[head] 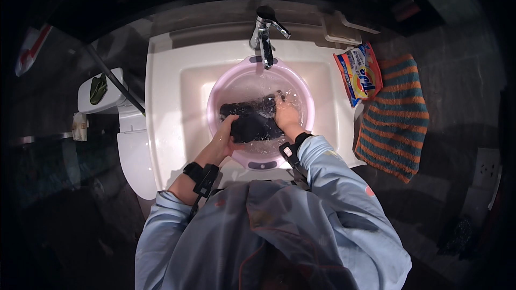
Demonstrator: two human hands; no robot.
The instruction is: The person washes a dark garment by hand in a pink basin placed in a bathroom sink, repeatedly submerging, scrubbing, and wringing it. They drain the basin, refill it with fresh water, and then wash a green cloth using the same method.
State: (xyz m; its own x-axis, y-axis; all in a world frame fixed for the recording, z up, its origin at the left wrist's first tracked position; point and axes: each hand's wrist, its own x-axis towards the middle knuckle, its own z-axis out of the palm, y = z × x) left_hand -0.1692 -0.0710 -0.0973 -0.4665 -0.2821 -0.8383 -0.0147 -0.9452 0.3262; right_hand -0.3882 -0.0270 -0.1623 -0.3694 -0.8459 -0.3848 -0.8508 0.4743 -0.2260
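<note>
A pink plastic basin (214, 88) stands in the white sink (193, 88) and holds water. Dark wet cloth (256, 127) lies partly under the surface, its folds bunched at the upper edge. At the cloth's left side, my left hand (225, 137) grips it, thumb on top and the other fingers low, partly hidden under it. My right hand (287, 112) is closed on the cloth's upper right part, with splashing water about the fingers. Above the basin's far rim reaches the spout of a chrome faucet (266, 44); water ripples below it.
On the sink's right edge lie a Tide detergent bag (360, 73) and a striped towel (397, 121) that hangs over the side. A soap dish (342, 32) sits at the back right. To the left are a toilet (135, 161) and a dark pole (115, 78).
</note>
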